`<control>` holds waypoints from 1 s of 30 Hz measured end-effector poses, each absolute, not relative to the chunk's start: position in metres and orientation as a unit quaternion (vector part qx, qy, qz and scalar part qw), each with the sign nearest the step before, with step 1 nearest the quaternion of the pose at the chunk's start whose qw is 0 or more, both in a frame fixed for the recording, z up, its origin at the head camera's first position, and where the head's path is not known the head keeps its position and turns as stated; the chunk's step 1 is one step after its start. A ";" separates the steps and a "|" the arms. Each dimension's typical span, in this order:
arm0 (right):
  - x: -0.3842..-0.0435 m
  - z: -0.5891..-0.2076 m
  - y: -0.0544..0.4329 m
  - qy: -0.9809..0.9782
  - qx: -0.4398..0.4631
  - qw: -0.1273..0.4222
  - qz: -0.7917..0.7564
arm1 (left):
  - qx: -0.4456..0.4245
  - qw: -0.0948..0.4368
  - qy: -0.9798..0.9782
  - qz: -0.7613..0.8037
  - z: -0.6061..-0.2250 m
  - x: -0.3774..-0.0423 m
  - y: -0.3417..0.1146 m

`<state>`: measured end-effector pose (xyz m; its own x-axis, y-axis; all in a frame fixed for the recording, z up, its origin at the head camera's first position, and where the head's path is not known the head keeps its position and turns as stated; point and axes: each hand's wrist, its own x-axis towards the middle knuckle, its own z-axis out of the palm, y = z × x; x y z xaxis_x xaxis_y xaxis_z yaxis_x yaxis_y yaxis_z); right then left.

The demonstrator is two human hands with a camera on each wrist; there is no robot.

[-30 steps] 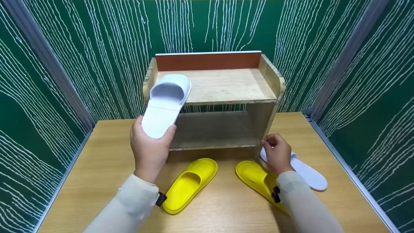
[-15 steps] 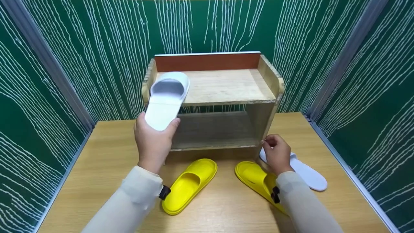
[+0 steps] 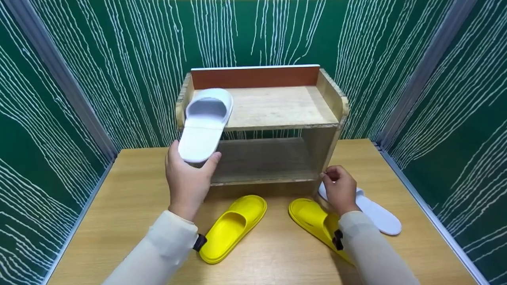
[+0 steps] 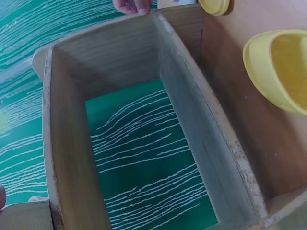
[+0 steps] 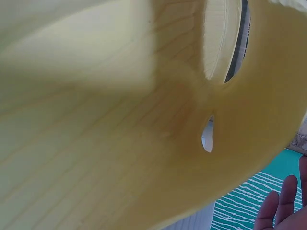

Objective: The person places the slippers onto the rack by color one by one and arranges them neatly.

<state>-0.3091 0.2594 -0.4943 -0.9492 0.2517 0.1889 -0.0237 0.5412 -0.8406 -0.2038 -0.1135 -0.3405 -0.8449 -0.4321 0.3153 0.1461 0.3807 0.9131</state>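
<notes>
Head view, held white slipper (image 3: 201,143), wooden shelf (image 3: 285,105)

And there they are, deep-green walls (image 3: 247,31) streaked with wavy white lines, closing in on three sides, grey metal posts (image 3: 64,75) in both back corners! Below spreads a pale-brown wood-grain tabletop (image 3: 138,178), softly gleaming.

Room b/w yellow slippers (image 3: 227,229); shelf side panel (image 3: 321,152) blocks R hand (image 3: 341,189) leftward.

Two white slippers (image 3: 202,138) (image 3: 378,215), two yellow slippers (image 3: 231,229) (image 3: 313,219), one two-tier wooden shelf unit (image 3: 277,107), one tabletop (image 3: 273,253) and two hands (image 3: 188,180) (image 3: 341,190) can be counted.
</notes>
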 end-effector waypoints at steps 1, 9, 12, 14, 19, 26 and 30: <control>-0.309 -0.495 0.259 -0.866 -0.065 0.147 0.474 | 0.087 0.266 -0.787 -0.549 -0.341 -0.203 -0.113; -0.309 -0.497 0.259 -0.862 -0.045 0.187 0.468 | 0.063 0.287 -0.775 -0.559 -0.343 -0.198 -0.112; -0.309 -0.497 0.259 -0.863 -0.049 0.173 0.471 | 0.064 0.289 -0.774 -0.560 -0.342 -0.199 -0.112; -0.309 -0.496 0.259 -0.863 -0.053 0.163 0.474 | 0.066 0.291 -0.774 -0.558 -0.342 -0.200 -0.112; -0.309 -0.495 0.259 -0.862 -0.060 0.149 0.481 | 0.071 0.298 -0.773 -0.556 -0.340 -0.205 -0.110; -0.310 -0.496 0.259 -0.862 -0.057 0.147 0.482 | 0.079 0.305 -0.769 -0.557 -0.336 -0.214 -0.107; -0.309 -0.497 0.259 -0.860 -0.055 0.149 0.484 | 0.085 0.303 -0.769 -0.556 -0.334 -0.218 -0.104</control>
<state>-0.3091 0.2592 -0.4965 -0.9495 0.2388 0.2036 -0.0502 0.5251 -0.8496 -0.2180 -0.1044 -0.3344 -0.8015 -0.4684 0.3717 0.2055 0.3679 0.9069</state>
